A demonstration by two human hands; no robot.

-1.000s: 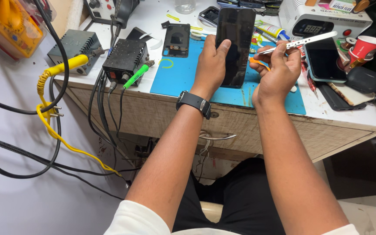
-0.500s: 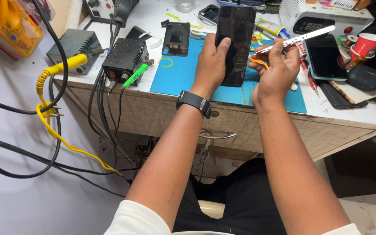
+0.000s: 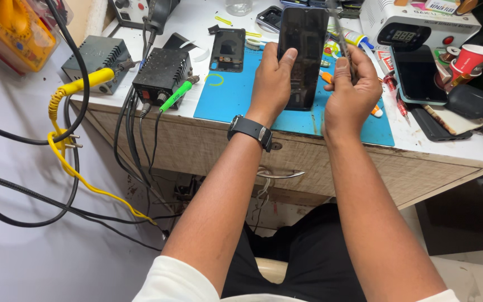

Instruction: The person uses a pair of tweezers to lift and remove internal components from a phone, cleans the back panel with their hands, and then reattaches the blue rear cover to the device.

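Note:
My left hand (image 3: 272, 78) grips a black smartphone (image 3: 302, 39) by its lower left edge and holds it up over the blue work mat (image 3: 236, 98), dark screen toward me. My right hand (image 3: 350, 89) is closed around metal tweezers (image 3: 339, 31), which point up and away along the phone's right edge. A black watch (image 3: 251, 131) sits on my left wrist. A phone back cover (image 3: 227, 50) lies on the mat to the left.
A black power unit (image 3: 160, 70) with a green-handled tool (image 3: 175, 94) and a grey box (image 3: 97, 56) stand at the left with hanging cables. A second phone (image 3: 418, 75), a red cup (image 3: 472, 59), a white machine (image 3: 418, 22) and small tools crowd the right.
The tweezers swung from pointing right to pointing up beside the phone. My right hand moved closer to the phone. The left hand kept its hold.

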